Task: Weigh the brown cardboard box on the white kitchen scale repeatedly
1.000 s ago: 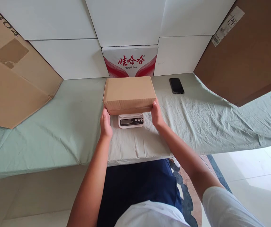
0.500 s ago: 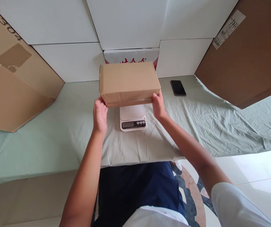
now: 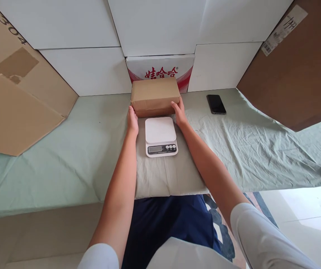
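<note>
A plain brown cardboard box (image 3: 155,94) sits at the back of the table, just beyond a small white digital scale (image 3: 161,136). My left hand (image 3: 133,120) grips the box's lower left corner and my right hand (image 3: 179,111) grips its lower right corner. The scale's platform is bare and its display and buttons face me. Behind the box stands a white carton with red print (image 3: 160,68).
A pale green cloth (image 3: 247,149) covers the table. A black phone (image 3: 216,104) lies to the right of the box. Large brown cardboard sheets lean at the left (image 3: 17,97) and right (image 3: 297,74). White panels (image 3: 155,26) form the back wall.
I lifted the box off the scale and carried it away from me to the back of the table. The scale's platform now shows in full.
</note>
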The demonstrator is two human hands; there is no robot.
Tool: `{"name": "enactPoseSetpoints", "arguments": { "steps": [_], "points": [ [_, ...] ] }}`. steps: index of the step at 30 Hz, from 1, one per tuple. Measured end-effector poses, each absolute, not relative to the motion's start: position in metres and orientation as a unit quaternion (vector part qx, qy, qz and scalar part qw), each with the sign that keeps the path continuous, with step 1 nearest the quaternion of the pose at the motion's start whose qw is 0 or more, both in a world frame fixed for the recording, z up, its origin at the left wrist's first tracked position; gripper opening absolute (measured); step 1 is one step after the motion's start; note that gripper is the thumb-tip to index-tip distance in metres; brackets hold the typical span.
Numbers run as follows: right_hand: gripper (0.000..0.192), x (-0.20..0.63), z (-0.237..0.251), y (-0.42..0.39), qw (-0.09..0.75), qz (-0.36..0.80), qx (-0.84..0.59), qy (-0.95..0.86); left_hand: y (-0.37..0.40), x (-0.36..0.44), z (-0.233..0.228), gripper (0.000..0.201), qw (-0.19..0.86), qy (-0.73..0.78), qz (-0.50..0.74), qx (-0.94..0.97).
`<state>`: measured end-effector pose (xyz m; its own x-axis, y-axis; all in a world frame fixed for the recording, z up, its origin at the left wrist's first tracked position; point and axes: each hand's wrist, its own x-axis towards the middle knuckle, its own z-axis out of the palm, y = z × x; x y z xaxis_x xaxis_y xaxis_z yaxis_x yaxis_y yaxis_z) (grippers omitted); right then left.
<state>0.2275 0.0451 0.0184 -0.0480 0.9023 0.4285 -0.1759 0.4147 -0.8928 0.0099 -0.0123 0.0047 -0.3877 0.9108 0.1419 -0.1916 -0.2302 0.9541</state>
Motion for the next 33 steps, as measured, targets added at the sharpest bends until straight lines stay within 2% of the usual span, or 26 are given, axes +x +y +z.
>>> {"name": "enactPoseSetpoints", "arguments": {
  "steps": [6, 15, 18, 20, 23, 26, 33],
  "points": [
    [0.078, 0.235, 0.022, 0.043, 0.6, 0.446, -0.34, -0.57, -0.01, 0.011, -0.001, 0.089, 0.406, 0.46, 0.683, 0.396],
    [0.084, 0.232, 0.014, 0.044, 0.579, 0.449, -0.361, -0.576, -0.007, 0.013, -0.004, 0.099, 0.391, 0.468, 0.681, 0.405],
    [0.092, 0.235, 0.008, 0.054, 0.606, 0.447, -0.392, -0.528, -0.011, -0.001, 0.006, 0.1, 0.357, 0.493, 0.686, 0.399],
    [0.096, 0.243, 0.003, 0.064, 0.643, 0.44, -0.413, -0.471, -0.015, -0.02, 0.014, 0.099, 0.326, 0.495, 0.701, 0.397],
    [0.09, 0.26, -0.007, 0.079, 0.674, 0.424, -0.43, -0.426, -0.021, -0.052, 0.021, 0.091, 0.304, 0.481, 0.717, 0.403],
    [0.085, 0.272, -0.017, 0.086, 0.658, 0.408, -0.457, -0.438, -0.023, -0.065, 0.016, 0.088, 0.306, 0.488, 0.72, 0.386],
    [0.09, 0.267, -0.019, 0.077, 0.622, 0.469, -0.442, -0.445, -0.014, -0.031, 0.002, 0.086, 0.355, 0.51, 0.702, 0.348]
  ]
}}
